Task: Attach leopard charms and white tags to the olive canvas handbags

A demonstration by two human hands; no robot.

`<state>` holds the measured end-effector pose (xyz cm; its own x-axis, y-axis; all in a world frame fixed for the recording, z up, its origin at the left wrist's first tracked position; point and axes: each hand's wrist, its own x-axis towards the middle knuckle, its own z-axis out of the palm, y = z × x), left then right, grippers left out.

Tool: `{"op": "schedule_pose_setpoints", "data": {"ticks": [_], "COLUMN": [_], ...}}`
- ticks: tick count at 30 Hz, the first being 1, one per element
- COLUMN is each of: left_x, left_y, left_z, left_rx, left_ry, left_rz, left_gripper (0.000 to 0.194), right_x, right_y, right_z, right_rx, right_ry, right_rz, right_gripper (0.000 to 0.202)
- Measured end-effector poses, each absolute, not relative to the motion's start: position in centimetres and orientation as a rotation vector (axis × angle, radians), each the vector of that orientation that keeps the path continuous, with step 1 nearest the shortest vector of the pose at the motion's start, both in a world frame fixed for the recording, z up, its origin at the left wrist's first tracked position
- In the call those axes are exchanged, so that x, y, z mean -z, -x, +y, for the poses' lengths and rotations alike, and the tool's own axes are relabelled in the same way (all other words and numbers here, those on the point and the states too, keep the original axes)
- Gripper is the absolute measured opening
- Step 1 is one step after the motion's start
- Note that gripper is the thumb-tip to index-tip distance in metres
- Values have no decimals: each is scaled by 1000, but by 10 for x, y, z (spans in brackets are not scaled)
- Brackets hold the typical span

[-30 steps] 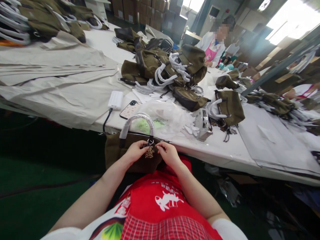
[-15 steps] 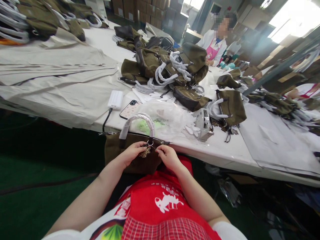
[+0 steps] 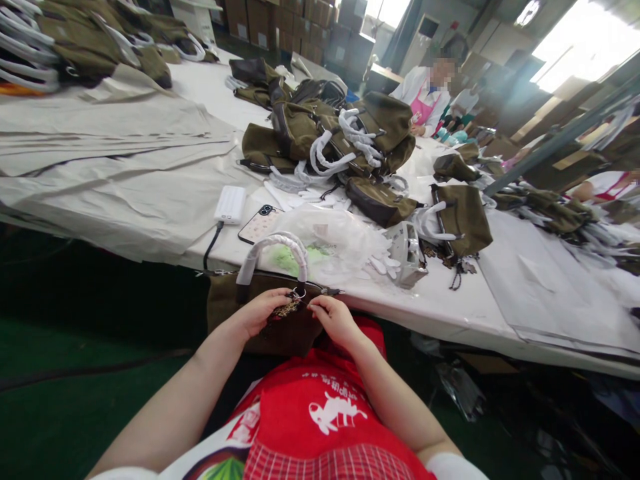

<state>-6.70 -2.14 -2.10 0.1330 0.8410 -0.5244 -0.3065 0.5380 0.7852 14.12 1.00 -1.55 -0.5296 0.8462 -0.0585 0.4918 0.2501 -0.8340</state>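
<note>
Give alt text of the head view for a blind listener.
A bare left hand holds a brown speckled charm beside the silver metal ring on an olive-brown fabric bag; the right hand is close by. Beyond, more olive bags lie heaped on a white table.

This looks like a bag workshop: beyond the left hand (image 3: 263, 312) and right hand (image 3: 334, 319) runs a long white-topped worktable (image 3: 450, 307), heaped with olive bags (image 3: 300, 127) with white-wrapped handles (image 3: 369, 151). Far ahead of the left hand rise stacked cartons (image 3: 289, 28), probably cardboard, though dim; ahead and right of the right hand, a co-worker (image 3: 407, 87) wears a pink apron (image 3: 423, 112).
</note>
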Motion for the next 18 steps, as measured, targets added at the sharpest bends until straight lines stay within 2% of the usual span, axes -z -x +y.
{"op": "schedule_pose_setpoints", "data": {"ticks": [8, 18], "left_x": [20, 22], "left_y": [64, 62], "left_z": [-22, -27], "left_rx": [-895, -923], "left_ry": [-629, -1058], "left_rz": [1089, 1363], "left_gripper": [30, 42], "right_x": [10, 4], "right_y": [-130, -127], "right_z": [12, 11], "right_rx": [-1047, -932], "right_ry": [1307, 1327], "right_rz": [-2219, -2299], "right_gripper": [20, 19]}}
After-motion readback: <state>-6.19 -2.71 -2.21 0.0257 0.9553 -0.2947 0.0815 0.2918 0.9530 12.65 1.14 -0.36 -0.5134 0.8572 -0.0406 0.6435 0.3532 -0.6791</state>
